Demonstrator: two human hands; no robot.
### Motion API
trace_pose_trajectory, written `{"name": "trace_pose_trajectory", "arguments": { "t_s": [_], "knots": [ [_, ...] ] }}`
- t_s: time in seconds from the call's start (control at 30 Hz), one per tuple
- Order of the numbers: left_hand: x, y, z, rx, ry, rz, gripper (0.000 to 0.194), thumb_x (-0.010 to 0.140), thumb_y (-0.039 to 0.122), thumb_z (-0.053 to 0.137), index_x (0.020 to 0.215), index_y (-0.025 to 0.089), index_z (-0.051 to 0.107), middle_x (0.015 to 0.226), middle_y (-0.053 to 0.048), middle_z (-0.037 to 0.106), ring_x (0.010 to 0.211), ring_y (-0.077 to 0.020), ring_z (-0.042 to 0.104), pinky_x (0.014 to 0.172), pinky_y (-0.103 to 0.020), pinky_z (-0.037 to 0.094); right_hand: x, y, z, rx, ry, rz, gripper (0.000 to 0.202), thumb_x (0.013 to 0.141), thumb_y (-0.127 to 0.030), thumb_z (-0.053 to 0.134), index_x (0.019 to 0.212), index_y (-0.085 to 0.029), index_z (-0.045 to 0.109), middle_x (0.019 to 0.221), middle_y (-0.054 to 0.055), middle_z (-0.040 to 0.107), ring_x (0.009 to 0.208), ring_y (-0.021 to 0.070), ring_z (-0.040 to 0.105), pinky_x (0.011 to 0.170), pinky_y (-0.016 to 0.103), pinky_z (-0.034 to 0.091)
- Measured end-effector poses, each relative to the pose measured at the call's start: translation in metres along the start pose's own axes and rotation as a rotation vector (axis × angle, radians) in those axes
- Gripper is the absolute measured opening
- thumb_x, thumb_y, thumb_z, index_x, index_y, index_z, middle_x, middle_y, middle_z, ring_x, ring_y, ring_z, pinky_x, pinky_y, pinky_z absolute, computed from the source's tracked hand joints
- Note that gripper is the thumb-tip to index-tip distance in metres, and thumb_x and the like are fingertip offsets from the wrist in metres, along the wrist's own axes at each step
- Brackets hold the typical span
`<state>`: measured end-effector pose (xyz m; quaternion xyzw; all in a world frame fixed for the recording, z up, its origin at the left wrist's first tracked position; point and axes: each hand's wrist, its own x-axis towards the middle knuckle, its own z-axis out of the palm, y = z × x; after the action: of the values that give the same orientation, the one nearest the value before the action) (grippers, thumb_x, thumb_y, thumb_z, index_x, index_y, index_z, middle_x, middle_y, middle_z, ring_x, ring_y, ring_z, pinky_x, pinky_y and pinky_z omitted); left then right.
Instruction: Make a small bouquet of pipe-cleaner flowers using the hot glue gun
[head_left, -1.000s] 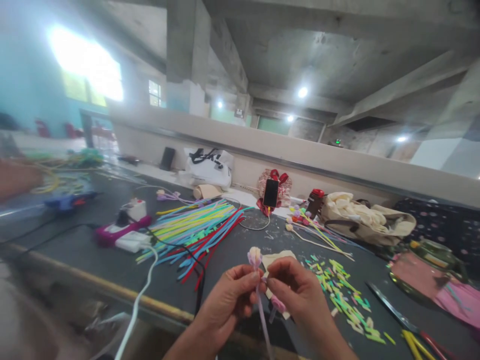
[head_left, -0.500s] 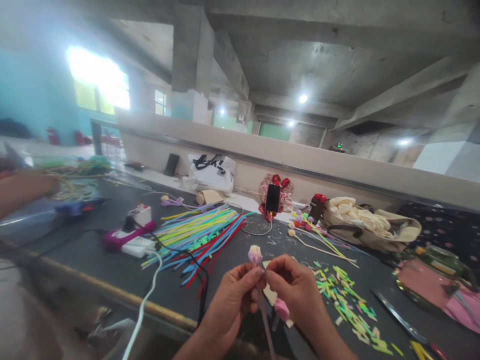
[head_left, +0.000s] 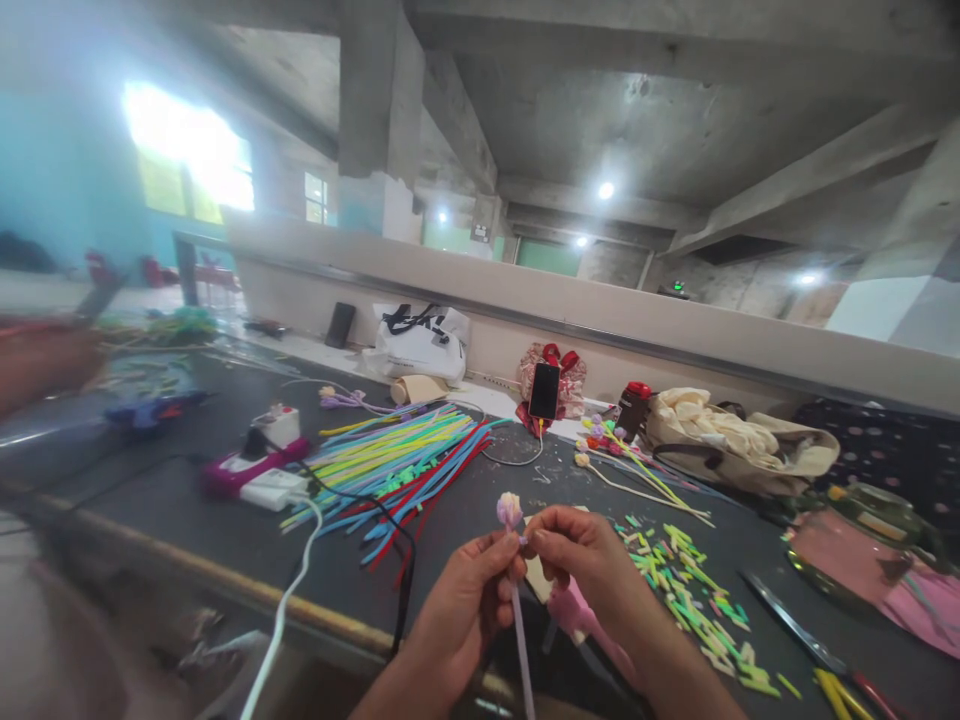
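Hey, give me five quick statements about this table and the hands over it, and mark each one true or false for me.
1. The left hand has a lilac stem in its grip, just below a small flower. True.
2. The phone lies flat on its back. False: the phone stands upright in front of a patterned bag.
3. Small cut pieces lie to the right of the right hand. True.
4. The long strips are all red. False: there are blue, yellow and green ones too.
5. A white cable runs over the near edge of the table. True.
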<state>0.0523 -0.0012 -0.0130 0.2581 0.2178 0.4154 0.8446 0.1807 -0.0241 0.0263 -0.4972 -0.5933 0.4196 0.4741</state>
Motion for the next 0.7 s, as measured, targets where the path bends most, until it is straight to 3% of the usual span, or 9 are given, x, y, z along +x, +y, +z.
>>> {"name": "trace_pose_trajectory", "arguments": {
  "t_s": [0.17,0.5,0.7],
  "knots": [
    [0.000,-0.003,0.000,0.000,-0.002,-0.019,0.015,0.061,0.022,0.068,0.061,0.013,0.055,0.047,0.005,0.052,0.033,-0.0002,0.036,0.031,-0.011,0.028,-0.002,0.001,-0.004,-0.272,0.126,-0.089,0.011,0.069,-0.023,0.054,0.066,-0.014,0.059,0.052,-0.004,0.050,0.047,0.0076,0.042,0.044,0.018,0.033],
    [0.004,-0.004,0.000,0.039,0.020,-0.043,0.017,0.059,0.023,0.068,0.061,0.013,0.054,0.047,0.005,0.051,0.033,-0.0004,0.036,0.032,-0.012,0.029,-0.003,0.007,-0.006,-0.453,0.143,-0.141,0.012,0.074,-0.023,0.050,0.067,-0.015,0.057,0.054,-0.004,0.049,0.047,0.0082,0.043,0.044,0.018,0.033],
    [0.005,0.002,-0.005,0.112,0.037,-0.027,0.019,0.060,0.025,0.067,0.054,0.013,0.053,0.041,0.007,0.045,0.031,0.0005,0.031,0.030,-0.011,0.022,-0.026,0.009,-0.035,-0.578,0.194,-0.119,0.018,0.079,-0.026,0.045,0.071,-0.017,0.058,0.061,-0.002,0.055,0.056,0.0116,0.050,0.052,0.021,0.036]
  ]
}}
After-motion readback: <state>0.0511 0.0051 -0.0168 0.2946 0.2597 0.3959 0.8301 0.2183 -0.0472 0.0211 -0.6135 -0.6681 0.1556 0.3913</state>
